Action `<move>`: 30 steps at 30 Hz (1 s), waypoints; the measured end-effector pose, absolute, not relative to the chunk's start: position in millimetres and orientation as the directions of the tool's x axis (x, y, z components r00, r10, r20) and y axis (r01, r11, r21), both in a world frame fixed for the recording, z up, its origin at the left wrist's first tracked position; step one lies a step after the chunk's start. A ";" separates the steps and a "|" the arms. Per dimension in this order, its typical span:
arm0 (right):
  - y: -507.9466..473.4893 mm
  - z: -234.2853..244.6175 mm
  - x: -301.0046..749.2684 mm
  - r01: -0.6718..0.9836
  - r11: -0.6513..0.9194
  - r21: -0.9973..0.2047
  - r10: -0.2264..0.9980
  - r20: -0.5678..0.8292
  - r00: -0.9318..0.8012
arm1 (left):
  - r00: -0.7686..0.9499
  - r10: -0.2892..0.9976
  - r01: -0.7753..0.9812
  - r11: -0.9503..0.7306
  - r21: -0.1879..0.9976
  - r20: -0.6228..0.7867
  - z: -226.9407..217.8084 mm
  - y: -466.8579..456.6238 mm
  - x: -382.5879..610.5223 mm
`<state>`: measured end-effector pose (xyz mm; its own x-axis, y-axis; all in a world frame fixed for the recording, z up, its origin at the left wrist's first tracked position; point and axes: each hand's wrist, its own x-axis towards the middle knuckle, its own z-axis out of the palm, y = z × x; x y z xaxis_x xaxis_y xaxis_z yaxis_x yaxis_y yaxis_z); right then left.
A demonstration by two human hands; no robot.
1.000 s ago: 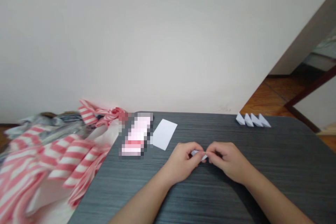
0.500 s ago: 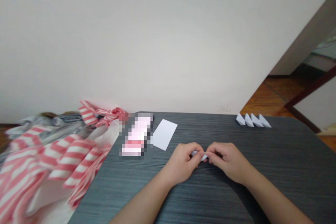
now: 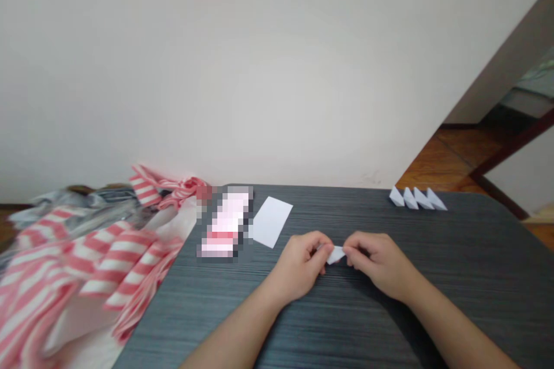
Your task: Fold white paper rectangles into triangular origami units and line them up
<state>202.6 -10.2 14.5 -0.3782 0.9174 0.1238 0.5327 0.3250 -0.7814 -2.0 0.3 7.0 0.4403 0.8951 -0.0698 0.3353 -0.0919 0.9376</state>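
Observation:
A small folded piece of white paper (image 3: 336,254) is pinched between my two hands above the dark table. My left hand (image 3: 303,265) grips its left end between thumb and fingers. At the other end, the thumb and index finger of my right hand (image 3: 375,262) close on the paper. Its ends are covered by the fingertips. A flat white sheet of paper (image 3: 272,222) lies beyond my left hand. Several folded white paper pieces (image 3: 418,199) stand in a row near the table's far right edge.
Left of the flat sheet lies a blurred-out pink and white rectangular object (image 3: 225,222). Red-and-white striped cloth (image 3: 121,259) is heaped beside the table (image 3: 346,323) on the left. A pale wall (image 3: 277,69) rises behind the table's far edge.
My hands have drawn slightly apart, and more of the folded paper now shows between the fingertips. Everything else on the table stays in place.

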 end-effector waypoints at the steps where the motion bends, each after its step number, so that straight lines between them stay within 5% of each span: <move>1: -10.3 13.7 203.1 0.530 0.324 -0.783 0.918 0.126 -0.375 | 0.435 0.897 0.320 -0.078 0.944 -0.073 4.9 0.5 -1.7; 30: -9.7 8.1 205.9 0.548 0.324 -0.771 0.926 0.140 -0.351 | 0.417 0.908 0.237 -0.065 0.969 -0.041 -7.6 1.8 -1.1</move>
